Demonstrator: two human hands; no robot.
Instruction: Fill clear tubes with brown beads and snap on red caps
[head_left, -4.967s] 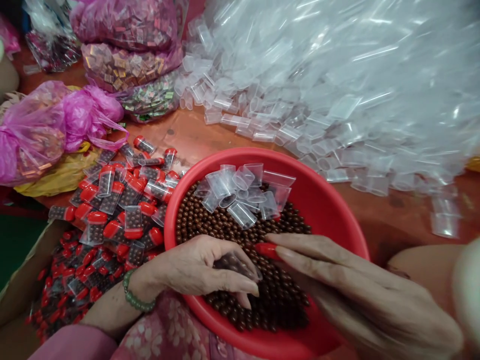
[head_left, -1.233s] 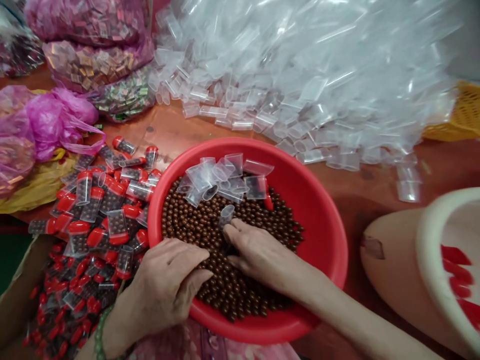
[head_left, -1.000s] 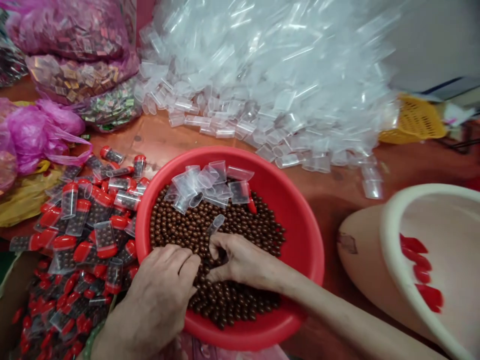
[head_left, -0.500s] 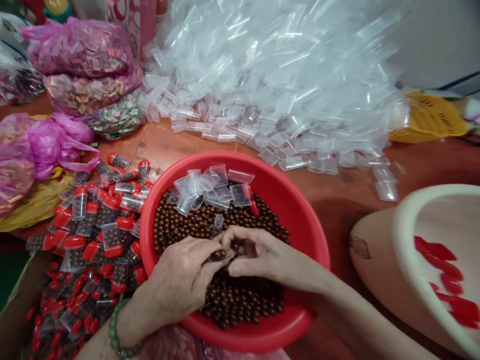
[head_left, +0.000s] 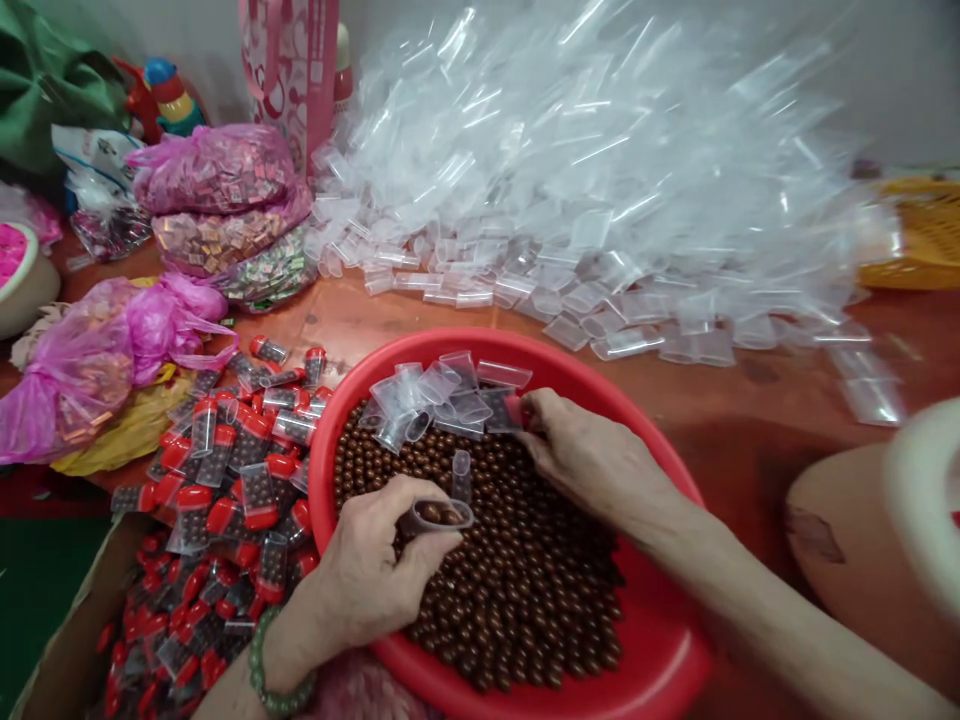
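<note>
My left hand (head_left: 382, 550) grips a clear plastic tube (head_left: 444, 516) with its oval open end facing up and brown balls inside. Over the far side of the red basin (head_left: 667, 620), my right hand (head_left: 570, 435) has its fingertips closed on a red cap (head_left: 513, 410). Beside that cap lies a heap of empty clear tubes (head_left: 420, 395) on the brown balls (head_left: 517, 590). One small clear tube (head_left: 461, 475) stands among the balls just past my left hand.
Filled tubes with red caps (head_left: 225, 450) are heaped left of the basin, spilling into a box below. A large pile of clear tubes (head_left: 585, 200) covers the back. Pink bags (head_left: 217, 180) stand back left; a pale bucket (head_left: 840, 520) sits right.
My right hand has left the filled tube and reached away to the red cap. My left hand keeps hold of the tube. The whole view has shifted left.
</note>
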